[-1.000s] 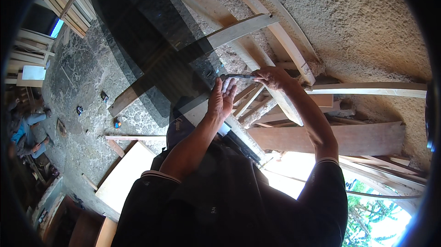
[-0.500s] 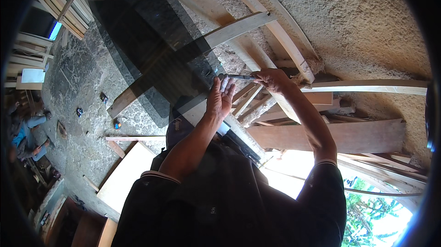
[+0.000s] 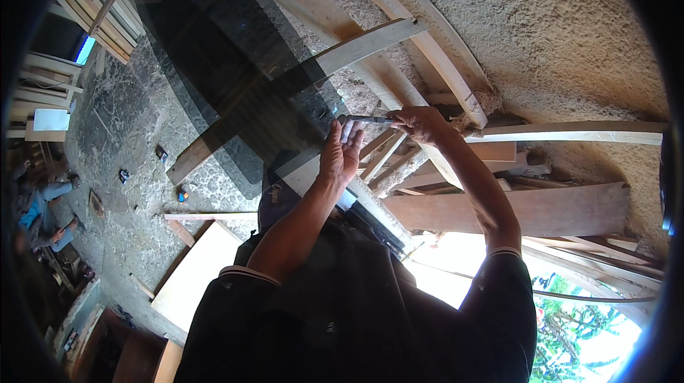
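Up top, right hand (image 3: 420, 123) pinches thin dark tool (image 3: 367, 119).

dark, glossy glass sheet (image 3: 235, 62), smooth and reflective; slim tool (image 3: 367, 120) of dull grey metal pinched in the right hand (image 3: 420, 123), with the left hand (image 3: 340, 155) just beside. pale, raw wooden planks (image 3: 370, 41) with matt sawn faces, plus a darker reddish-brown board (image 3: 541, 208), smoother in look. rough, fibrous sawdust (image 3: 556, 34) heaped behind, coarse grey stone floor (image 3: 121, 126), and soft, matt dark cloth on the sleeves (image 3: 235, 312).
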{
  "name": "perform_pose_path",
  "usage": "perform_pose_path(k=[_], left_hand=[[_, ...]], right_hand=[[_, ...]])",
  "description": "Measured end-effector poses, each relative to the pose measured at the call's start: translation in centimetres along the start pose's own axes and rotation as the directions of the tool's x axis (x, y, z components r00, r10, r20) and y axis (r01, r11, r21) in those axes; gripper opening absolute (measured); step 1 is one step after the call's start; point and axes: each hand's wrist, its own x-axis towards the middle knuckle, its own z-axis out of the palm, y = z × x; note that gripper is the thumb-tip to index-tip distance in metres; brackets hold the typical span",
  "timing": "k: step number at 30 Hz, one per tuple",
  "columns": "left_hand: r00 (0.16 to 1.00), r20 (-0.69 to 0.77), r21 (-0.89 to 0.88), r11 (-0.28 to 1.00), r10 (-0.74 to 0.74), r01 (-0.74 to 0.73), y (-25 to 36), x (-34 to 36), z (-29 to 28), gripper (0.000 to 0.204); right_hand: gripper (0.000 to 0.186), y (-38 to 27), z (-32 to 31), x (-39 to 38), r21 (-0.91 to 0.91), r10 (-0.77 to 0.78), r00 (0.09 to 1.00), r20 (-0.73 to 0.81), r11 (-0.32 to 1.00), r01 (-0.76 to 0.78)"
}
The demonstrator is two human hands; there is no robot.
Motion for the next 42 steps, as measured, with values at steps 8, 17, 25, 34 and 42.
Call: perform_pose_path(k=[8,17,25,34,42], left_hand=[[1.0,0.0,-0.026,0.999,-0.023,0.023,-0.1,0.3,-0.6,0.077],[0.999,0.027,-0.026,0.999,-0.022,0.023,0.0,0.5,-0.8,0.077],[1.0,0.008,-0.038,0.999,-0.03,0.03,0.0,0.3,-0.5,0.082],[0.999,0.024,-0.03,0.999,-0.028,0.028,-0.1,0.4,-0.7,0.082],[1.0,-0.01,-0.025,0.999,-0.027,0.027,0.0,0.4,-0.4,0.079]], right_hand=[[0.03,0.2,0.2,0.0,0.006,-0.034,0.999,-0.005,0.999,0.034],[0.024,0.2,0.0,0.3,-0.017,-0.039,0.999,0.027,0.999,0.04],[0.022,0.4,-0.3,0.5,0.022,-0.083,0.996,0.02,0.996,0.083],[0.024,1.0,-0.1,0.5,0.012,-0.062,0.996,0.066,0.998,0.061],[0.024,-0.1,-1.4,0.9,-0.034,-0.013,0.992,0.129,0.999,0.017]])
